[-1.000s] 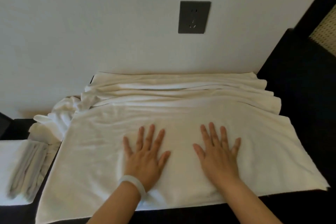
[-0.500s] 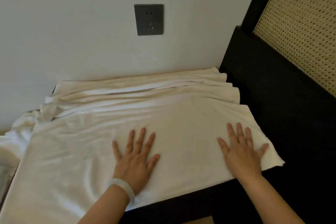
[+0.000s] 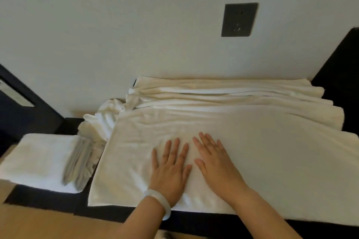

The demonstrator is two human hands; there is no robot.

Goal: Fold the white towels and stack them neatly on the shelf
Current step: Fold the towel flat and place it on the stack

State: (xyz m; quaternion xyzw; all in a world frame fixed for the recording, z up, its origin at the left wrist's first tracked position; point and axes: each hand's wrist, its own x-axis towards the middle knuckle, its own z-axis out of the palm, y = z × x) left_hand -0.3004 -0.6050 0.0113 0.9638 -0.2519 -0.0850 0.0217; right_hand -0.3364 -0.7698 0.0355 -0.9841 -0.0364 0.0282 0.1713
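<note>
On the dark shelf [image 3: 120, 213] by the wall, our big white towel [image 3: 272, 161] lies flat. Our left hand [image 3: 171, 172] and right hand [image 3: 215, 161], fingers spread wide and holding nothing, have slid back together at the middle. We think the smoothing is nearly done and a fold comes next.

Pale wall [image 3: 116, 25] — dark socket [image 3: 239, 19], wooden floor [image 3: 38, 223].
</note>
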